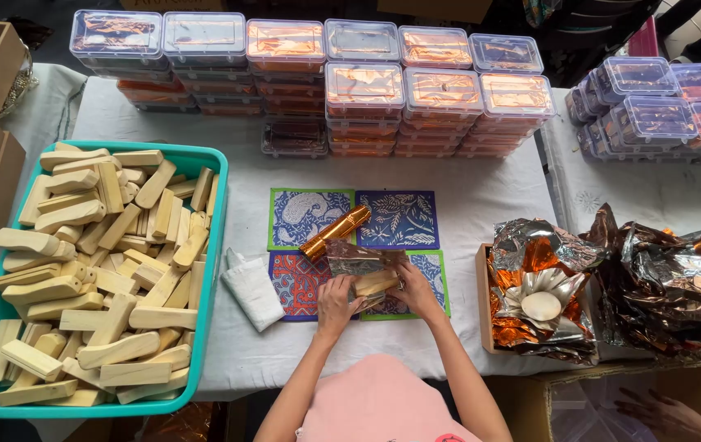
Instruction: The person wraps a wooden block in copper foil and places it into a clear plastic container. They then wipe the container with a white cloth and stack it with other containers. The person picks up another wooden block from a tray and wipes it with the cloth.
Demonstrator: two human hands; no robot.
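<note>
White-clothed table (481, 196) carries four patterned mats (395, 217); left hand (336, 301) and right hand (414, 288) each pinch an end of wooden block (376, 281), fingers closed, steadying it on foil sheet (350, 258) for wrapping; teal bin of blocks (211, 245) within left reach.

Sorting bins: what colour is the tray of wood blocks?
Teal tray, clearest in the head view.
</note>
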